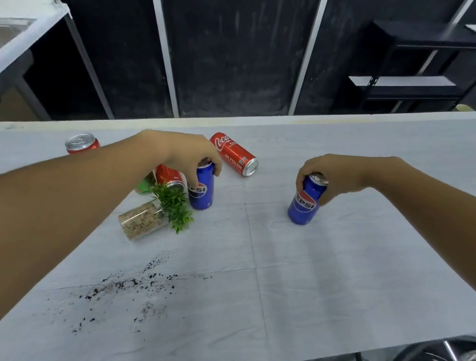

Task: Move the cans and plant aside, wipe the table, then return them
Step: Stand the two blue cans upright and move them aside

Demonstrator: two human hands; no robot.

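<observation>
A long pale grey table (340, 268) carries everything. The left hand (185, 156) grips the top of an upright blue Pepsi can (202, 191); the right hand (330, 176) grips the top of a second blue Pepsi can (304, 205), well apart. A clear glass jar of pebbles with a green plant (151, 220) lies tipped beside the left can. A red Coca-Cola can (234, 154) lies on its side (two more red cans sit partly hidden behind the left arm). Dark crumbs (127, 286) scatter nearer the viewer.
</observation>
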